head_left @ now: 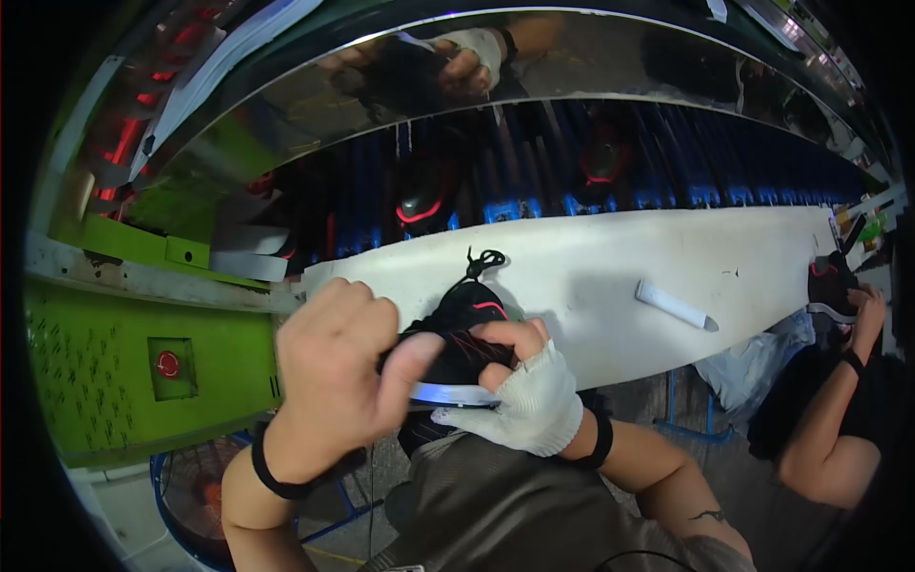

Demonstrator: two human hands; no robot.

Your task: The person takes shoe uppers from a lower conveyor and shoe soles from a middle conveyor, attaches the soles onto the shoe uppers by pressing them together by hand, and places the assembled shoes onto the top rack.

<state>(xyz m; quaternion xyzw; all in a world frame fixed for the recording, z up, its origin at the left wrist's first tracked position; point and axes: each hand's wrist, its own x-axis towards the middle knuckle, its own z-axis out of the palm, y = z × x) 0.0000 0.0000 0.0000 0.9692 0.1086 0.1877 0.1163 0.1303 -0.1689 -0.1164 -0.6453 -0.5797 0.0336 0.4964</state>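
A black sneaker (pixel 459 329) with red trim, a white sole and a tied black lace loop is held over the near edge of the white work surface. My right hand (pixel 529 400), in a white glove with bare fingertips, grips its side and sole. My bare left hand (pixel 343 353) is curled at the other end, its thumb pressed against the dark upper. That hand's fingers hide part of the shoe. On the surface to the right lies a white marker-like tube (pixel 675 305) with a grey tip.
Behind the white surface (pixel 591 248) runs a roller conveyor (pixel 515 205) carrying dark shoes with red trim (pixel 424 205). A shiny metal hood (pixel 610 57) overhangs it. At left stands a green panel with a red button (pixel 169 363). A co-worker's hand (pixel 865 310) holds another black shoe (pixel 831 286) at right.
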